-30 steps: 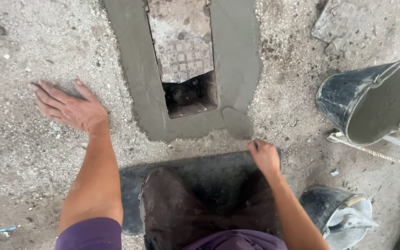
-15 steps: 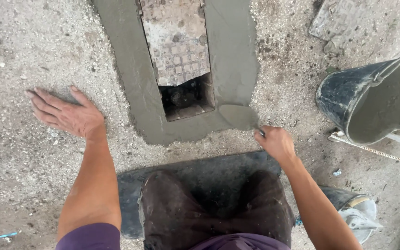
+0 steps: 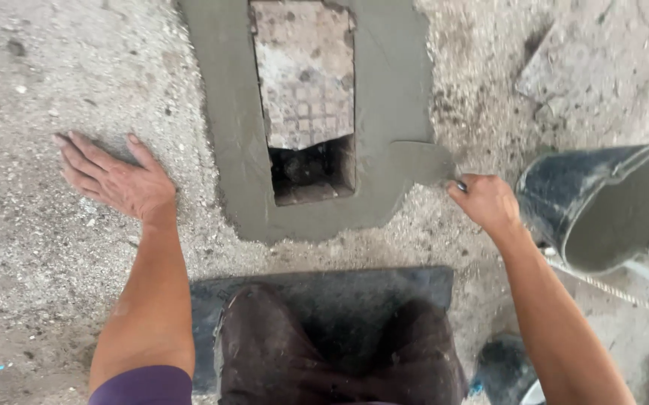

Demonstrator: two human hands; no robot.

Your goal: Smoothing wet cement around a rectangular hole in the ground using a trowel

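Since a second ago the right hand (image 3: 487,202) has swung up from the dark kneeling mat (image 3: 324,300) to the right edge of the wet mortar border (image 3: 227,150), carrying its trowel (image 3: 422,161) with it. At far left, the left hand (image 3: 118,180) lies open and flat, fingers spread, on coarse, gritty ground (image 3: 39,262). In the centre, one smooth grey band of fresh mortar frames one rectangular opening, where a single worn, grid-patterned slab (image 3: 306,75) sits above a dark hole (image 3: 313,171). The right hand is closed around the handle of the trowel, whose flat, mortar-coated blade rests on the border's right side. At far right, one black bucket (image 3: 602,202), coated in grey mortar, tilts beside a rope (image 3: 617,292).
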